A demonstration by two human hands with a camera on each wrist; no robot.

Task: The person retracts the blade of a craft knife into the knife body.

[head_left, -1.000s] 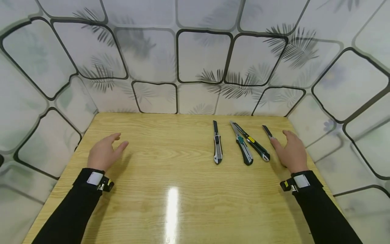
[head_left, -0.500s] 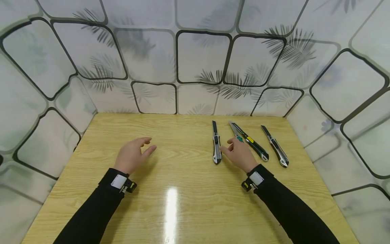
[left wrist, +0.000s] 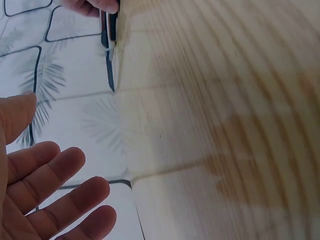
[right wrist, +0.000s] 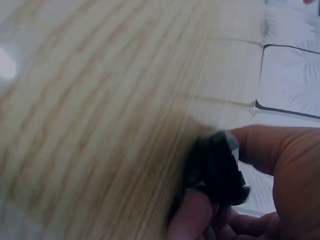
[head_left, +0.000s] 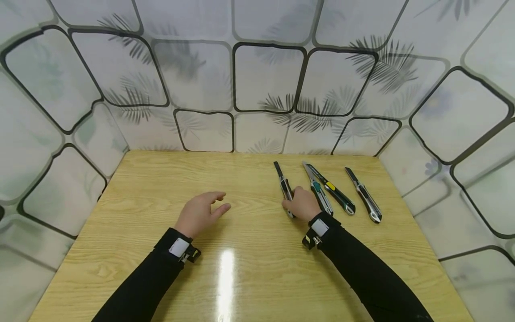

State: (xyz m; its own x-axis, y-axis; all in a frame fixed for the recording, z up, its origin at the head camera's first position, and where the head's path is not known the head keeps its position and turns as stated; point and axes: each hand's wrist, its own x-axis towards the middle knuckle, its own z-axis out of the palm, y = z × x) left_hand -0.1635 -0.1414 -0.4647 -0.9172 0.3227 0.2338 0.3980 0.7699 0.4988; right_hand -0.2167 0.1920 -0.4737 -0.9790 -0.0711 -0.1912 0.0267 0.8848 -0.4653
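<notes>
In the head view my right hand (head_left: 302, 204) grips the handle of a black and silver utility knife (head_left: 283, 184), the leftmost of the knives, its front end pointing to the back of the table. The right wrist view shows the knife's dark body (right wrist: 215, 167) pinched between thumb and fingers. My left hand (head_left: 200, 213) is held over the table to the left, fingers relaxed and nothing in them. In the left wrist view its fingers (left wrist: 70, 195) are spread apart.
Right of the held knife lie a green and silver utility knife (head_left: 319, 192) and a black one with a yellow slider (head_left: 335, 192), crossing near their tips. Farther right is another black and silver utility knife (head_left: 365, 197). Patterned cloth walls (head_left: 265, 76) enclose the wooden table (head_left: 161, 174).
My right hand has left the rightmost knife, moved left and taken hold of the leftmost one, which is now turned at a slant. My left hand has moved right toward the middle.
</notes>
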